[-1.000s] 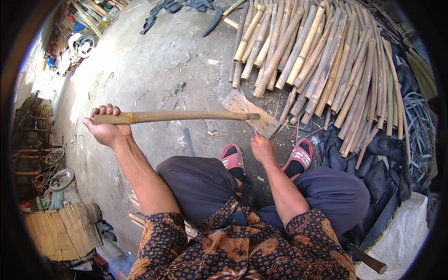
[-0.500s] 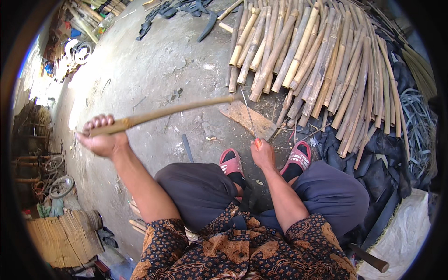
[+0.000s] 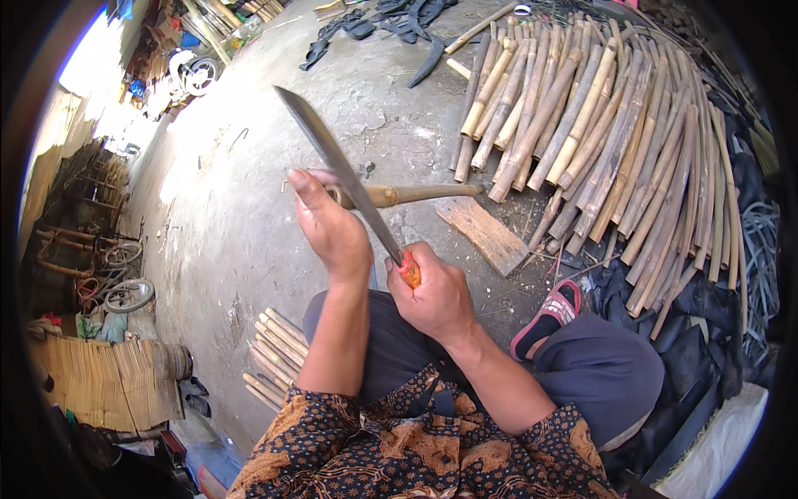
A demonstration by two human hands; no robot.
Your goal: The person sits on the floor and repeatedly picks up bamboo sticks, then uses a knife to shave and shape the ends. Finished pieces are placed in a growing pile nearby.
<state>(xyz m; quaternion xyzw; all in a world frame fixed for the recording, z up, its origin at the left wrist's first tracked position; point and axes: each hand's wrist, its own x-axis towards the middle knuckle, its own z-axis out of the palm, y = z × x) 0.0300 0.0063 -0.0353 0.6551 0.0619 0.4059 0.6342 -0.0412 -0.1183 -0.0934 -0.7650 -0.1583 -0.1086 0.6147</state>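
My left hand (image 3: pixel 331 226) grips a bamboo stick (image 3: pixel 411 194) pointing right over the wooden board (image 3: pixel 486 234). My right hand (image 3: pixel 434 293) closes on the orange-handled knife (image 3: pixel 341 172), its blade seemingly crossing the stick.

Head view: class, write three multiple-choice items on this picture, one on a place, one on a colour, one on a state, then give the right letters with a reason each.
1. Where does the wooden board lie?
A. on the concrete ground beside the bamboo pile
B. on the person's lap
C. leaning on a wall

2. What colour is the handle of the long knife?
A. blue
B. orange
C. white

3. How is the bamboo stick held?
A. lying loose on the ground
B. in the left hand, roughly level
C. under a foot

Answers: 1 A, the board lies flat on the ground at the foot of the pile. 2 B, orange shows inside the grip of the right hand. 3 B, the left hand closes round its near end.
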